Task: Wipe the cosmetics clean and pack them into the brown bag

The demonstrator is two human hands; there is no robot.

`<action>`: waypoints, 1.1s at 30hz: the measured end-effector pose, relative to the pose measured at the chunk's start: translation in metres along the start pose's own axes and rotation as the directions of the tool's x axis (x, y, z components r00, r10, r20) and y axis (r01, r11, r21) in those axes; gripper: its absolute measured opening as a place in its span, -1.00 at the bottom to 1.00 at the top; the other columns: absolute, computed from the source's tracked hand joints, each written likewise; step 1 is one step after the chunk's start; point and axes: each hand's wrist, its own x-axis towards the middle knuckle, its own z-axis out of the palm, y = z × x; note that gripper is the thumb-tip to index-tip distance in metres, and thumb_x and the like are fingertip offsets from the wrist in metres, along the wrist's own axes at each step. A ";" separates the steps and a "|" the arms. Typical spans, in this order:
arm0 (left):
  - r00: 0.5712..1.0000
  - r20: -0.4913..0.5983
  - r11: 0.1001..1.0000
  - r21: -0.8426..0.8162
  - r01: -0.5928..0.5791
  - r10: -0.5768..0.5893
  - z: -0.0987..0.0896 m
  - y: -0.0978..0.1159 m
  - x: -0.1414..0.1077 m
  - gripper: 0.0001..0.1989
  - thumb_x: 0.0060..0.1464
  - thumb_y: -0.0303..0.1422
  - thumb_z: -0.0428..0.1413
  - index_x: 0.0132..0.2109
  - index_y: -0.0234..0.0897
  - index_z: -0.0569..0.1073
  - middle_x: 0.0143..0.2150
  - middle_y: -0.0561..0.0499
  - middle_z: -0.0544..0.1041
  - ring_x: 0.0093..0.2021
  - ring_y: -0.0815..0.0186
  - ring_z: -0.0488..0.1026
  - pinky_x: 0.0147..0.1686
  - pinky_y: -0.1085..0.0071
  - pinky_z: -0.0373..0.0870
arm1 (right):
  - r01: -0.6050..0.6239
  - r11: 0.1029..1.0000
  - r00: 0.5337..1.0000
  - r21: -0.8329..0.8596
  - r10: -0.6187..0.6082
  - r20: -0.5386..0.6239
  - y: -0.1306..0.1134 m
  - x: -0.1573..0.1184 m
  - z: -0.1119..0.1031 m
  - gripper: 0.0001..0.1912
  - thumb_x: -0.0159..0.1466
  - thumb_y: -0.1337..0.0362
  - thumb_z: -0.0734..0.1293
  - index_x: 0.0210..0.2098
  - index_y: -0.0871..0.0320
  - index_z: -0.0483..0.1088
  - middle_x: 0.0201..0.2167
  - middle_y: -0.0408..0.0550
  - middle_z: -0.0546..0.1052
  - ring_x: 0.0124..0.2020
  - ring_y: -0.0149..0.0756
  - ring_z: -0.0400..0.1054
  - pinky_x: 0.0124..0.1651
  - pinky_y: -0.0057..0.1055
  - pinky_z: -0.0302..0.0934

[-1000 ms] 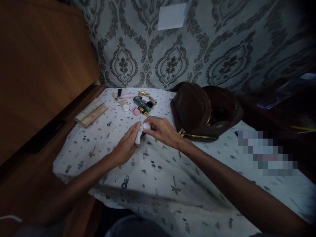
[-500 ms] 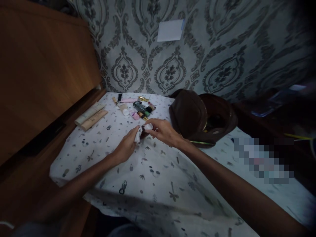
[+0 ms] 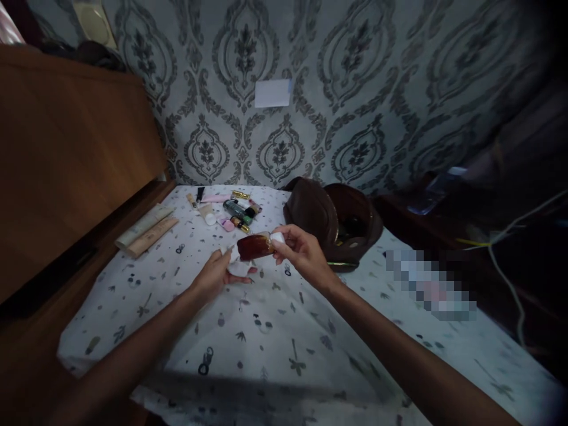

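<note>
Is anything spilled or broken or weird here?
Nothing looks spilled or broken that I can see. The brown bottle is tipped sideways in the right hand, but its white cap is on. The oddest bit is the blocky patch at the right: blurred squares hide whatever is there.

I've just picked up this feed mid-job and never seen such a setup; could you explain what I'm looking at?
There is no machine here: these are a person's two bare hands. The camera sits on the person's head, looking forward and down. The right hand holds a reddish-brown bottle by its white cap. The left hand holds a white cloth, perhaps tissue, near the bottle's other end. On the patterned sheet lie small tubes and bottles, two larger tubes toward the left, and an open brown bag toward the right.
</note>
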 end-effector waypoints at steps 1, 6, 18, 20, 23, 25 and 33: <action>0.997 0.016 0.993 -0.092 0.074 -0.073 0.005 0.004 -0.004 -0.70 0.32 -0.26 -0.03 0.04 -0.41 0.35 -0.06 -0.25 0.57 -0.30 0.17 0.62 -0.38 0.26 0.61 | 0.002 1.000 1.000 0.025 -0.002 -0.008 0.000 -0.003 0.000 -0.58 0.13 -0.04 0.45 -0.25 0.16 0.36 -0.48 -0.15 0.44 -0.53 -0.41 0.34 -0.48 -0.42 0.35; 0.967 0.086 0.942 -0.219 0.255 -0.241 0.022 0.016 -0.013 -0.66 0.37 -0.31 -0.14 -0.17 -0.47 0.43 -0.51 -0.09 0.54 -0.65 0.37 0.47 -0.71 0.57 0.36 | 0.042 0.998 0.999 0.047 -0.042 -0.006 0.000 -0.016 0.006 -0.59 0.07 0.04 0.51 -0.25 0.14 0.36 -0.43 -0.16 0.44 -0.47 -0.40 0.34 -0.43 -0.44 0.32; 0.987 -0.029 0.975 0.151 0.162 -0.160 0.042 -0.012 -0.018 -0.61 0.15 -0.03 0.08 -0.37 -0.31 0.38 -0.62 0.11 0.34 -0.66 0.40 0.31 -0.71 0.54 0.16 | 0.170 0.976 0.985 -0.139 -0.170 0.009 0.004 -0.038 0.022 -0.66 0.25 -0.01 0.34 -0.24 0.15 0.35 -0.35 -0.14 0.42 -0.29 -0.33 0.30 -0.21 -0.42 0.21; 0.992 -0.103 0.961 0.256 0.100 -0.076 0.039 -0.011 -0.022 -0.55 0.11 0.06 0.07 -0.33 -0.29 0.39 -0.56 0.07 0.39 -0.53 0.31 0.39 -0.62 0.48 0.26 | 0.109 0.984 0.993 -0.143 -0.115 -0.039 0.007 -0.040 0.020 -0.63 0.28 -0.04 0.30 -0.38 0.15 0.26 -0.47 -0.22 0.28 -0.42 -0.41 0.18 -0.35 -0.49 0.11; 0.996 -0.049 0.937 0.344 -0.058 0.080 0.037 -0.002 -0.027 -0.50 0.13 0.11 0.01 -0.20 -0.28 0.42 -0.44 0.03 0.45 -0.34 0.23 0.45 -0.44 0.43 0.36 | 0.056 0.989 0.998 -0.137 -0.053 0.021 0.012 -0.041 0.014 -0.59 0.28 -0.07 0.30 -0.42 0.14 0.20 -0.51 -0.26 0.18 -0.46 -0.45 0.08 -0.41 -0.50 0.01; 0.962 0.113 0.847 0.456 -0.272 0.248 0.039 0.006 -0.029 -0.53 0.18 0.07 -0.03 -0.10 -0.27 0.41 -0.33 0.02 0.49 -0.26 0.23 0.44 -0.30 0.41 0.37 | 0.056 0.991 0.992 -0.125 -0.041 0.118 0.015 -0.044 0.009 -0.60 0.27 -0.07 0.32 -0.38 0.15 0.21 -0.49 -0.26 0.21 -0.43 -0.45 0.09 -0.38 -0.51 0.02; 0.863 0.426 0.673 0.557 -0.487 0.272 0.052 0.013 -0.028 -0.63 0.26 -0.04 -0.09 -0.28 -0.22 0.36 -0.47 0.13 0.38 -0.43 0.33 0.36 -0.40 0.48 0.25 | 0.048 0.988 0.973 -0.150 -0.012 0.231 0.017 -0.059 -0.011 -0.67 0.21 0.02 0.38 -0.33 0.16 0.30 -0.40 -0.20 0.31 -0.34 -0.38 0.20 -0.28 -0.48 0.12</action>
